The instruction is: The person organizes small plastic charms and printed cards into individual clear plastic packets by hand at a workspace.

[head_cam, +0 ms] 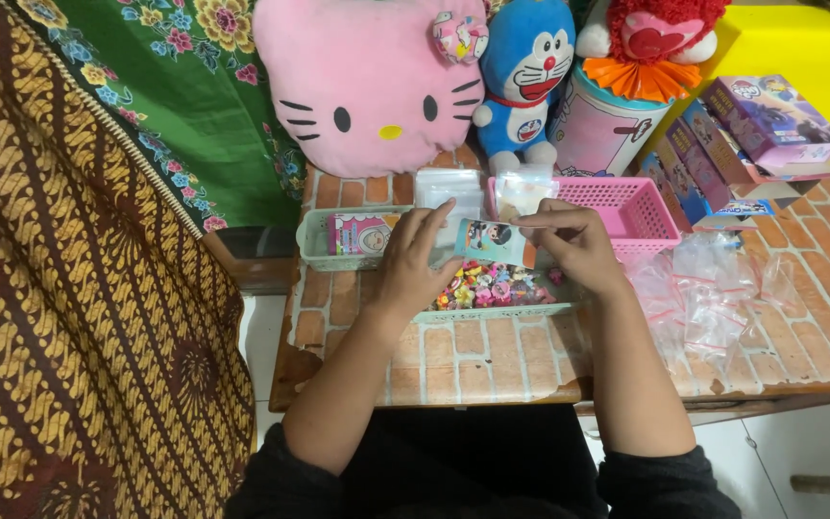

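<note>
Nearest the camera, dark sleeves lead up to both hands over the table (492,360). The left hand (413,261) and right hand (569,240) pinch a small printed packet (494,242) just above the green tray (492,312) of colourful trinkets. A loosened pinch could drop the packet among them. Behind the tray the baskets crowd close; toward the camera bare table runs to the chipped front edge.

Your left hand (413,261) covers the near left part of the pale green tray (492,312), so you cannot tell what lies under it, and the small colourful pieces (492,286) inside are too tiny to make out singly. Behind that tray, the blue plush toy (527,72) hides part of the printed cylinder (596,130), and the pink cushion (367,82) is cut off at the top edge. The small packet (494,242) over the tray is perhaps pinched at both ends, its print blurred.
</note>
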